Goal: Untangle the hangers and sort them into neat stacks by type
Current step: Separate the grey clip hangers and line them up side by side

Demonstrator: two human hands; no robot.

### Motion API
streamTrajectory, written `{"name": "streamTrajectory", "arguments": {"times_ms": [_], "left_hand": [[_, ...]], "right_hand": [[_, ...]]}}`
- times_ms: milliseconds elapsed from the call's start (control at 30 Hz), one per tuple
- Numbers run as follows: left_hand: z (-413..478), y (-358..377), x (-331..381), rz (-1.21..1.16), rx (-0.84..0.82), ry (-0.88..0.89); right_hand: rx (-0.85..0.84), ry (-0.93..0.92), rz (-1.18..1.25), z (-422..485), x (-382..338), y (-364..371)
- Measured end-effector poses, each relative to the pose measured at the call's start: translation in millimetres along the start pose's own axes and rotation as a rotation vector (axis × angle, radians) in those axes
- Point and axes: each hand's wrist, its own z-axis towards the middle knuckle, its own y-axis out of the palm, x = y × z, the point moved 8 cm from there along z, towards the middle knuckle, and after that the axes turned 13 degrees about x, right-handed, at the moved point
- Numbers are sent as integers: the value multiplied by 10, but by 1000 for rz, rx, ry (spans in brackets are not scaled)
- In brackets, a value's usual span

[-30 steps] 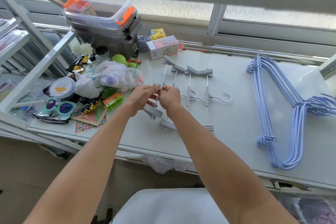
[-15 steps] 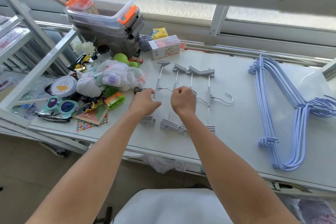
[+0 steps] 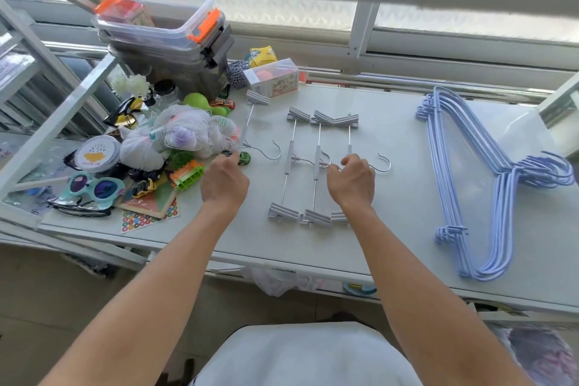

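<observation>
Head view looked down on a white counter with the hangers laid out in groups. The lilac wire hangers lay nested in one stack at the right, well apart from both hands. Near the middle, a cluster of three clip hangers lay side by side. Their rods were parallel, their grey clips touched at top and bottom, and their steel hooks overlapped toward the right. A lone clip hanger lay apart at the left, with its upper clip just beside a small carton and its rod along the edge of a toy pile.

The left hand had its fingers curled, pinching the lone hanger's rod about where the hook branched off. That hanger's lower clip was hidden beneath the hand. The right hand was curled too, with its fingertips closed on the hook wires of the cluster, though which hook it held could not be told.

These clip hangers looked light and stiff, with thin metal rods that would likely slide on the smooth counter and pivot if taken at one end. The hooks seemed the likeliest parts to snag on one another. The best hold seemed to be the ribbed sleeve at mid-rod, near the balance point, lifting each hanger straight up before drawing it sideways. The sprung clips could lock onto a neighbour, so dragging by them looked unwise.
</observation>
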Motion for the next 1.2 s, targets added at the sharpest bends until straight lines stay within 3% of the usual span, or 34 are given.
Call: {"name": "streamTrajectory", "arguments": {"times_ms": [133,300,533,733,1067,1200], "left_hand": [[-97,122,94,-32,-99,17],[-224,178,354,-57,-100,51],[-261,302,377,46,-183,46],[-152,386,273,-76,-273,-68],[-172,240,260,-224,-190,-182],[-166,130,370,-165,-56,-51]], "right_hand": [[21,-25,-17,-1,8,-15],[31,-88,-82,9,27,9],[34,-6,-36,69,116,-19],[-8,43,23,151,234,-54],[18,124,104,169,314,-128],[-19,147,124,165,318,-123]]}}
